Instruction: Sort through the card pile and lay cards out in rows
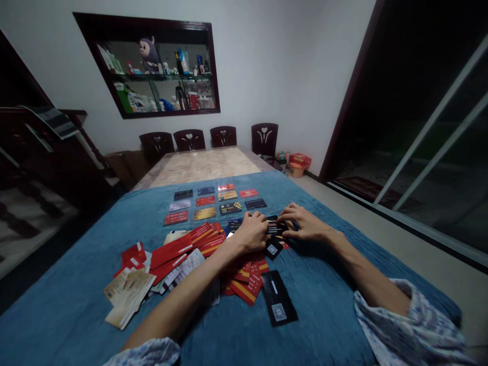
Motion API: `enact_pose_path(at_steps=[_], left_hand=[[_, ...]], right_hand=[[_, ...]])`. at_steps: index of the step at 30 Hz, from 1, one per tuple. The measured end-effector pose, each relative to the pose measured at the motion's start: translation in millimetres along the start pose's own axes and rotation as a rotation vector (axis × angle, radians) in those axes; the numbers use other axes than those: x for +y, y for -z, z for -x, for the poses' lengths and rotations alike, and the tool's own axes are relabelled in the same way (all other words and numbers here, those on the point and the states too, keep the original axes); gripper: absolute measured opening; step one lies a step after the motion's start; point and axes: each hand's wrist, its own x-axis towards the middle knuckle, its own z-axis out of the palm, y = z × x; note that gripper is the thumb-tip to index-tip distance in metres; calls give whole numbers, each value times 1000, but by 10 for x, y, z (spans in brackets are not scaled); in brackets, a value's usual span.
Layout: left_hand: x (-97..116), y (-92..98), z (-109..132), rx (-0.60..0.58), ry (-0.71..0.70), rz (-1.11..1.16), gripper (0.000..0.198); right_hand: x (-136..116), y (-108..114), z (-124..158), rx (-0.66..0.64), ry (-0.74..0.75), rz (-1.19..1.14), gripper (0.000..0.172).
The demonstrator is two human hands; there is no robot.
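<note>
A black card with lines of pale print lies between my two hands over the pile. My left hand curls at its left edge, fingers bent and partly hidden. From the other side, my right hand pinches its right edge between thumb and fingers. Just below is a small black card sleeve with a QR code. A longer black sleeve lies nearer on the cloth. Under and beside my left forearm spread red card sleeves, several overlapping.
Beyond the pile, several cards, including a gold card and a red card, lie in rows on the blue cloth. Cream paper slips are at left. Chairs stand past the table's bare far end.
</note>
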Motion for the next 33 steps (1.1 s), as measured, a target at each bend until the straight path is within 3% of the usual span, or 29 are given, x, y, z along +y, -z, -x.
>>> enact_pose_path(at_steps=[10,20,33], left_hand=[[-22,23,11,19,-102,-83,24],[-128,72,-16,82,-74,-113,27],[-282,-68,-57,286,19,11,25]], right_hand=[[-1,-14,4,-45,-12,-30,35],[70,-60,-5,18,-21,-22,24],[219,-169,-29,360,-7,-87,14]])
